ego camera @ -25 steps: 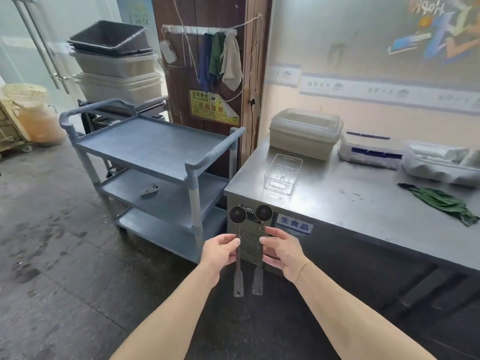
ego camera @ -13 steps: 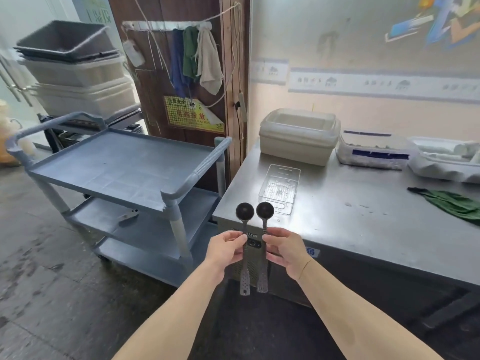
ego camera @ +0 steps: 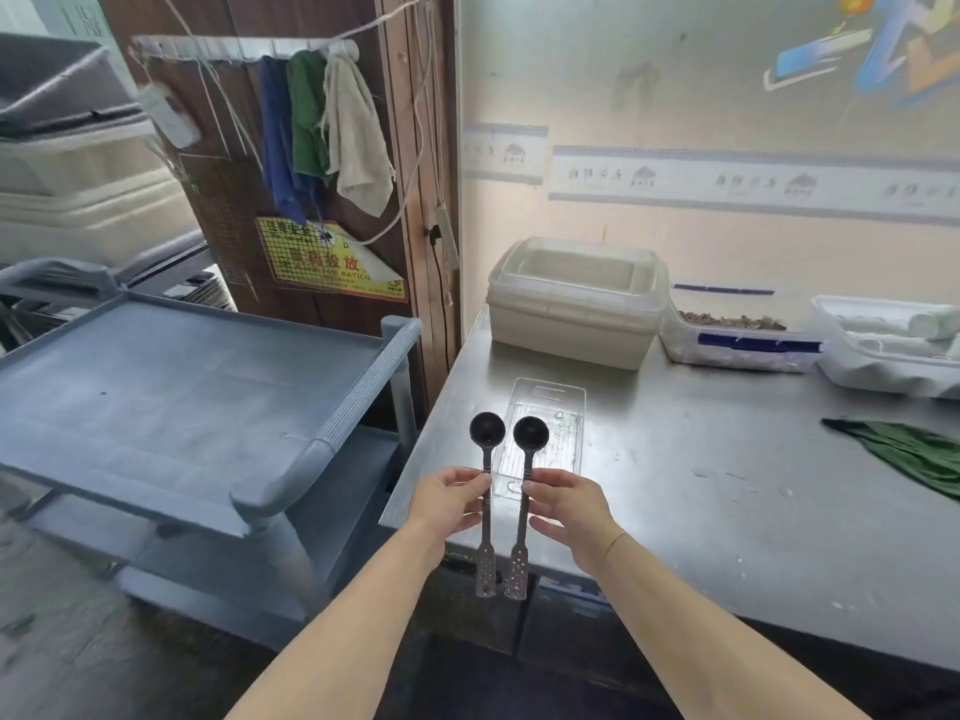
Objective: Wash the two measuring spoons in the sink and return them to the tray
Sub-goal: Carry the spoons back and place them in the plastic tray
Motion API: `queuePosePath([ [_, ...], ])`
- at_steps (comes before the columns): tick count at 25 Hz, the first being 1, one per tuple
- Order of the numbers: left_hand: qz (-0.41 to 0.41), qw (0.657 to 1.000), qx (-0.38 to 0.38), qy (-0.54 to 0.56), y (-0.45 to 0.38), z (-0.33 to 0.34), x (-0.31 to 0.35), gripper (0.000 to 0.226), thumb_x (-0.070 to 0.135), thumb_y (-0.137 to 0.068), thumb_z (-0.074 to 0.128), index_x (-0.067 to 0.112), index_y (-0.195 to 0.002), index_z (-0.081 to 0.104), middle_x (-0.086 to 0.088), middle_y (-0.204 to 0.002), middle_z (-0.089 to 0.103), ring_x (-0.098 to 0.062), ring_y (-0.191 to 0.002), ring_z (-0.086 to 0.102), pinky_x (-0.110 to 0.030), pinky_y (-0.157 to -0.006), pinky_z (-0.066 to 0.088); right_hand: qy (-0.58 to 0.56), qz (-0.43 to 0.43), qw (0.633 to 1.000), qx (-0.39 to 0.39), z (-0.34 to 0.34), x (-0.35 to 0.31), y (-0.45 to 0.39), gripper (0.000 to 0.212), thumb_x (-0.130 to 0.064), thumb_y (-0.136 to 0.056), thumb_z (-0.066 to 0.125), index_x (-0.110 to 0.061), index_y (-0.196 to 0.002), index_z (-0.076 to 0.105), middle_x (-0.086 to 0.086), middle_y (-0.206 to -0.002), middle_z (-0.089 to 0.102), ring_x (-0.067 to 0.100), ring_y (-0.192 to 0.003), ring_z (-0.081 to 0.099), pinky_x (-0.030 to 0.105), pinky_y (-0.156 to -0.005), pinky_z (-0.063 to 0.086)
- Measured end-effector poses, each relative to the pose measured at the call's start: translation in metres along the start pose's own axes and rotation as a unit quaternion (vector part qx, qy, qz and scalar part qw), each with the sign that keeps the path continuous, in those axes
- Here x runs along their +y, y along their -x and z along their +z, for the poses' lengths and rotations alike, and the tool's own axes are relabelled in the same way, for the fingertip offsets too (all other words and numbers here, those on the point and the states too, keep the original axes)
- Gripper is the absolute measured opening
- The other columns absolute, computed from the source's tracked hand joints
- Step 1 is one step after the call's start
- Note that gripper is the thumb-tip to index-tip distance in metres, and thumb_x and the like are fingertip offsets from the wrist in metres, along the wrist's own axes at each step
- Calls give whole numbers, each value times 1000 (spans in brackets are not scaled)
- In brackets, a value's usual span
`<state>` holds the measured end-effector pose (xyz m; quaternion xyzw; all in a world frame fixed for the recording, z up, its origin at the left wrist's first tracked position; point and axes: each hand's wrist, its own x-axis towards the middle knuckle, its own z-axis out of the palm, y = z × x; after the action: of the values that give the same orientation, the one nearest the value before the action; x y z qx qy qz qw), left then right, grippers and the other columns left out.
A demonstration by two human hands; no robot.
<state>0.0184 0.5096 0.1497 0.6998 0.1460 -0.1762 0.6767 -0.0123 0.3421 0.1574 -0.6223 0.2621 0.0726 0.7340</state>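
Head view, looking down over both forearms. My left hand [ego camera: 451, 498] pinches the stem of the left spoon [ego camera: 486, 504] between thumb and fingertips; my right hand [ego camera: 569, 504] pinches the right spoon [ego camera: 523, 506] the same way. Both spoons upright, side by side, close but apart. Round black bowls up, flat perforated handle ends hanging below my hands. Bowls face me, dark inside.

Spoons are in the air at the near-left corner of the steel table [ego camera: 727, 491]. Clear plastic tray [ego camera: 548, 433] lies flat on the table just behind them, long side running away from me; spoon bowls overlap its near part in view. Cannot tell whether anything touches it.

Farther back on the table: lidded pale tub [ego camera: 574, 298], a clear box with a blue band [ego camera: 737, 340] beside it, a white container [ego camera: 893, 345] at right. Green cloth [ego camera: 914, 452] crumpled at right edge.

Left of the table: grey cart [ego camera: 171, 392], top shelf bare. Cloths [ego camera: 322, 127] hang from a rail on the wooden panel behind.
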Motion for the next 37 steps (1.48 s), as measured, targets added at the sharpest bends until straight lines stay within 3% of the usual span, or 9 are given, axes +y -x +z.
queuePosePath([
  [12, -42, 992, -108, -42, -173, 18, 62, 13, 19, -83, 74, 12, -94, 72, 1, -78, 75, -13, -65, 64, -27, -64, 51, -72, 19, 993, 90, 32, -48, -135, 13, -1, -83, 70, -11, -91, 70, 6, -78, 75, 21, -69, 69, 30, -68, 56],
  [20, -66, 980, -157, -105, -227, 54, 70, 9, 20, -83, 73, 15, -90, 73, 3, -75, 74, -10, -61, 59, -24, -57, 46, -94, 46, 983, 153, 18, -54, -177, 13, -2, -83, 70, -11, -91, 71, 5, -75, 75, 20, -68, 67, 27, -64, 55],
  [26, -82, 980, -126, -134, -251, 77, 59, 2, 13, -84, 71, 11, -84, 70, -2, -72, 68, -12, -52, 47, -22, -45, 36, -71, 79, 979, 171, 0, -46, -212, 16, 3, -86, 65, -6, -99, 68, 12, -84, 72, 25, -73, 64, 37, -77, 56],
  [28, -91, 978, -98, -160, -256, 84, 54, 3, 13, -84, 70, 12, -82, 69, -5, -76, 68, -14, -52, 44, -22, -45, 36, -53, 98, 977, 179, -2, -39, -225, 17, 7, -87, 61, -6, -98, 67, 15, -85, 72, 24, -71, 64, 36, -74, 58],
  [34, -104, 962, -39, -248, -267, 105, 36, 10, 14, -83, 69, 17, -73, 70, -5, -86, 74, -14, -54, 51, -20, -48, 40, 5, 149, 964, 222, -7, -13, -257, 23, 6, -86, 59, -9, -98, 71, 15, -97, 75, 31, -89, 72, 44, -85, 60],
  [37, -104, 955, -15, -277, -273, 120, 31, 17, 13, -82, 67, 20, -67, 68, -6, -88, 74, -22, -65, 63, -27, -56, 52, 27, 161, 956, 242, -4, -7, -270, 23, 2, -83, 61, -17, -90, 72, 11, -100, 75, 31, -97, 70, 43, -91, 57],
])
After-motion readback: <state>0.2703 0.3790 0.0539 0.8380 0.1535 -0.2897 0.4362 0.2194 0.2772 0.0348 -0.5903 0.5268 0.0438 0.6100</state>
